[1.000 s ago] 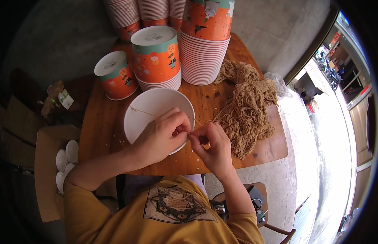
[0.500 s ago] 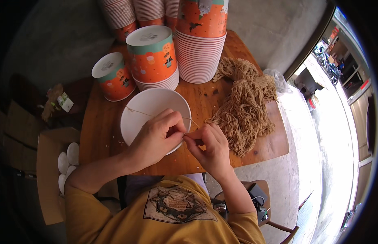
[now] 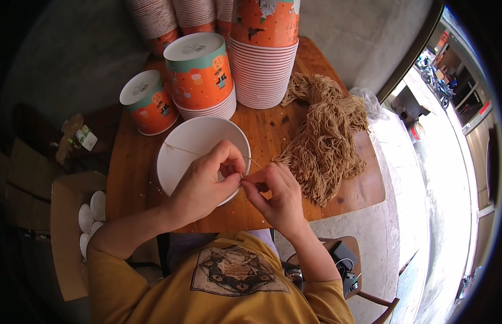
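Note:
A white round tub (image 3: 174,156) stands at the table's front, its pale inside showing. Above its mouth runs a thin tan string (image 3: 182,149), one end near the tub's left rim. My left hand (image 3: 205,181) is closed in a pinch on the string over the tub's near right side. Fingertip to fingertip with it, my right hand (image 3: 278,194) also pinches the string just off the tub's right rim. A short length of string sticks up between the hands; the exact spot they grip is hidden by the fingers. Right of them lies a heap of tan string (image 3: 329,143).
Orange and green printed paper tubs (image 3: 199,75) stand upside down behind, beside a tall nested stack (image 3: 264,70). All are on the wooden table (image 3: 342,202). A cardboard box (image 3: 67,237) with white round pieces sits at lower left, a wooden chair (image 3: 345,245) at lower right.
Both hands keep their pinch and have barely shifted against the tub. The whole view has moved slightly, so the things on the table appear a little further left.

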A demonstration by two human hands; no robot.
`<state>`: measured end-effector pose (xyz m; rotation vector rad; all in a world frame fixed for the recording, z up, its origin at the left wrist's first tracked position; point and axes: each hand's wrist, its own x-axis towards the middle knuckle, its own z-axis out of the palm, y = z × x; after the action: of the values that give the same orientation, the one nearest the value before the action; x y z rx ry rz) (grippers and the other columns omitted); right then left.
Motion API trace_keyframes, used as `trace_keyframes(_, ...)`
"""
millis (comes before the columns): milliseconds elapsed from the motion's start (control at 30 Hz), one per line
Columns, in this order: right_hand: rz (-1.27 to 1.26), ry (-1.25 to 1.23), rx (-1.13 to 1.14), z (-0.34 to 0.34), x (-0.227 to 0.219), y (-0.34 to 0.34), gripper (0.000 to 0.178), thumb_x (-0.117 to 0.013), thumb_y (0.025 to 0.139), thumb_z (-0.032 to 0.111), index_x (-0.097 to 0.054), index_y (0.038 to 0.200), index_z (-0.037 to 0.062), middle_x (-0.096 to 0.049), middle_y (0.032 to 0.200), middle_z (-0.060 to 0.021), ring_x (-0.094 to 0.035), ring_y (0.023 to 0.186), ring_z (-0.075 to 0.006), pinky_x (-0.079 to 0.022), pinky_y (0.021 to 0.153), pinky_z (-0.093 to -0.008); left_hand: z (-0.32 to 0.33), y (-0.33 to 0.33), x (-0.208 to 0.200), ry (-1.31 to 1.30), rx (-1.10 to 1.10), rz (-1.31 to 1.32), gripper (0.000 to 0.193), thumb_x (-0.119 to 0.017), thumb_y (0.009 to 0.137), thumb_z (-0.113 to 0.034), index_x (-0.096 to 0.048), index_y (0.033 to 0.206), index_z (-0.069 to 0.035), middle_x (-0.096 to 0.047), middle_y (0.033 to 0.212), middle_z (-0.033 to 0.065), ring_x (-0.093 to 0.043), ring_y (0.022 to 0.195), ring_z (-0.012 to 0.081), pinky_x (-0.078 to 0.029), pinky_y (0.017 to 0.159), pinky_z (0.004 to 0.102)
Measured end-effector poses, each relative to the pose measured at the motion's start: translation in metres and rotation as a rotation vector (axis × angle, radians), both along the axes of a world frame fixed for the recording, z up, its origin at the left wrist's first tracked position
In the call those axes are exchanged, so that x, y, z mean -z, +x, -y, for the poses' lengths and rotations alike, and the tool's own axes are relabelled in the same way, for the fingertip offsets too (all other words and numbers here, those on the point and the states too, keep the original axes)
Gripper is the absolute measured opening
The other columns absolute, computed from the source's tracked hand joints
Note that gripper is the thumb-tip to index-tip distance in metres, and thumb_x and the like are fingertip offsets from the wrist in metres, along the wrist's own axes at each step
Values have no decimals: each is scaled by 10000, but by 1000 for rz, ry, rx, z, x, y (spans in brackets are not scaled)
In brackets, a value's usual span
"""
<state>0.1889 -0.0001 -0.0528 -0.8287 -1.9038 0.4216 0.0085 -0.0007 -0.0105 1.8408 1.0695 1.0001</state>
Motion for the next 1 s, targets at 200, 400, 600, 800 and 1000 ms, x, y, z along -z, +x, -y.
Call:
trace_keyframes(200,-152,-166,23,3,5,-6,132,-702,817,8,-580,865,25,-588,780,-78,-575,660,-220,-473,575,-318,-1,-3,1,-169,27,64,345,-570,864,83,-421,1147,-45,-577,923,39,-561,882,97,-464,815,247)
trace_keyframes(400,-197,-208,60,4,9,-8,115,-682,857,19,-574,893,7,-592,802,-94,-607,661,-212,-503,571,-301,-1,-3,-1,-201,44,58,376,-581,869,64,-412,1191,-32,-590,935,45,-559,882,93,-463,825,256)
trace_keyframes(600,-207,-225,40,5,6,-5,139,-669,851,-9,-580,952,23,-594,883,-91,-619,647,-195,-505,544,-293,-3,-6,-1,-263,39,70,382,-599,893,27,-421,1227,-25,-607,962,56,-574,909,104,-462,858,262)
trace_keyframes(800,-93,-134,-15,3,2,3,218,-676,814,-36,-597,1003,39,-596,908,-76,-631,647,-197,-515,525,-303,-4,-4,-1,-328,31,102,379,-604,907,5,-432,1243,-23,-611,972,62,-580,934,110,-458,882,273)
trace_keyframes(1000,21,-42,26,2,-3,4,245,-700,797,-4,-610,1012,73,-602,884,-50,-647,649,-219,-525,530,-323,-3,-3,-3,-321,27,78,378,-601,910,2,-431,1247,-22,-607,973,61,-579,939,112,-459,884,275)
